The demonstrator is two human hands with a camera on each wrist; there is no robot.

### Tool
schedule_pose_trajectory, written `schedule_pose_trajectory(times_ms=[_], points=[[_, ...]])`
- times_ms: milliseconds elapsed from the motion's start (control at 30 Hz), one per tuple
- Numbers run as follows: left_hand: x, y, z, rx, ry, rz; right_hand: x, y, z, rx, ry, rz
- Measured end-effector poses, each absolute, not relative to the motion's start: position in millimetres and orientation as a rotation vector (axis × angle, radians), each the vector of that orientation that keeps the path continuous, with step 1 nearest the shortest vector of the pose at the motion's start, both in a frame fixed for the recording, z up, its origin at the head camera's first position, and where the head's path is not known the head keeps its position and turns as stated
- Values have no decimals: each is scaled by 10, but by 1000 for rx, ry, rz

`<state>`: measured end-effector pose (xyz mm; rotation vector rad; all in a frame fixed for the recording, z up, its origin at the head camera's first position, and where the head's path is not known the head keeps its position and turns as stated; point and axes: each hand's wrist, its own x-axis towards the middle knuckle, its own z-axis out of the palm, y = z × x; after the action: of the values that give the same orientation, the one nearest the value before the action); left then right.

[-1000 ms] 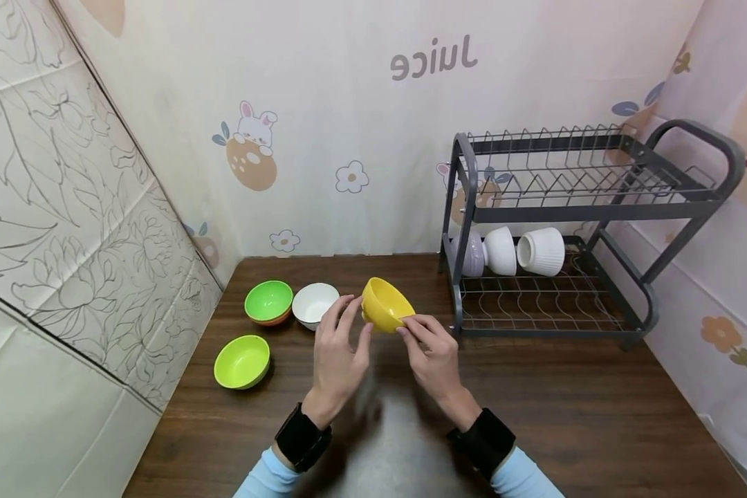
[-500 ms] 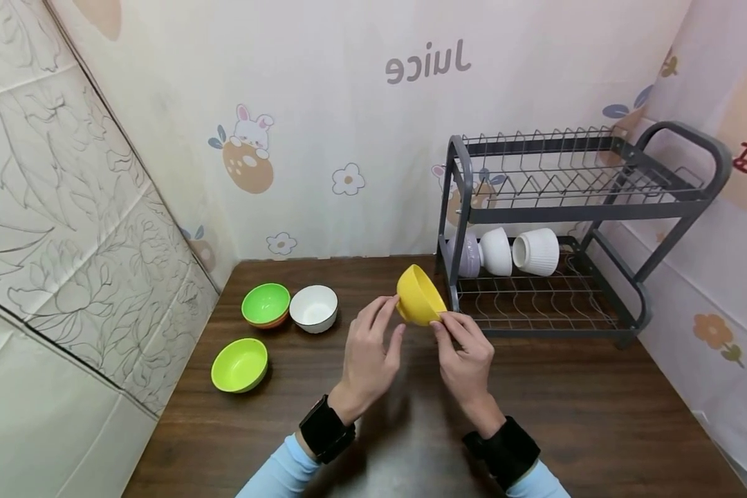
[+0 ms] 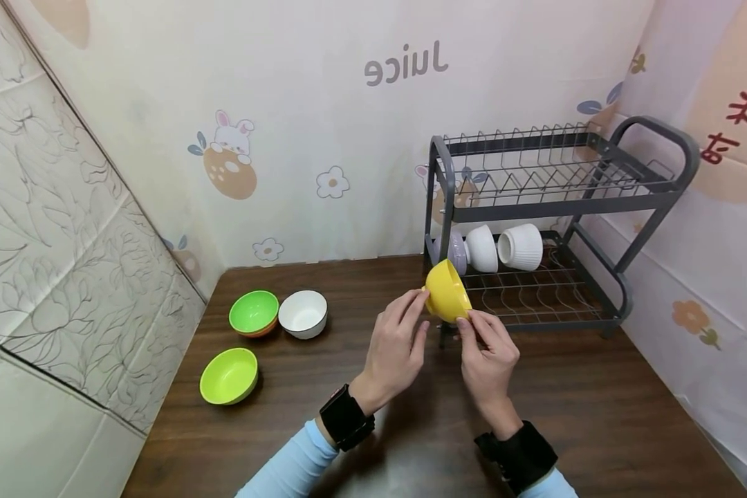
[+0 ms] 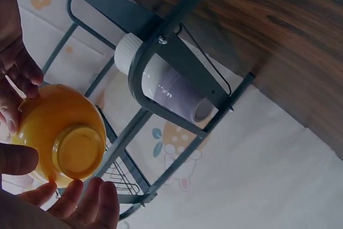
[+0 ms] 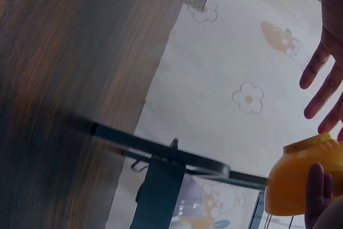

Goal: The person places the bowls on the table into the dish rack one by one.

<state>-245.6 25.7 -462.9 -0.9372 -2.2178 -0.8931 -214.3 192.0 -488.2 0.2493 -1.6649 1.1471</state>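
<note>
A small yellow bowl (image 3: 447, 292) is held tilted in the air in front of the dish rack, its mouth turned to the upper right. My right hand (image 3: 489, 356) pinches the bowl's rim between thumb and fingers. My left hand (image 3: 397, 346) touches the base side with its fingertips, the fingers fairly straight and the thumb apart from the bowl. In the left wrist view the ringed foot of the yellow bowl (image 4: 80, 151) faces the camera. The right wrist view shows the bowl (image 5: 292, 181) partly cut off by the frame edge.
A grey two-tier dish rack (image 3: 548, 207) stands at the right. On its lower tier lie a lilac cup (image 3: 456, 252), a white bowl (image 3: 482, 249) and a ribbed white cup (image 3: 521, 247). At the left stand a stacked green bowl (image 3: 254, 311), a white bowl (image 3: 303, 315) and a lime bowl (image 3: 229, 377).
Both hands have carried the yellow bowl rightward, close to the rack's left front post, and it has tipped more onto its side. The head view has shifted slightly to the right.
</note>
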Motion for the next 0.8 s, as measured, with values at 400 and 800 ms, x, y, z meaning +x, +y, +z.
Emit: schedule_pose_trajectory(times_ms=[400,800], points=[[-2517,464,-4598,-1052,-2219,-946,-2079,2097,-4848,153,-1602,1159],[-2670,595,-4656,-1062,-2216,-907,-2122,2420,-4733,12,-1552,1207]])
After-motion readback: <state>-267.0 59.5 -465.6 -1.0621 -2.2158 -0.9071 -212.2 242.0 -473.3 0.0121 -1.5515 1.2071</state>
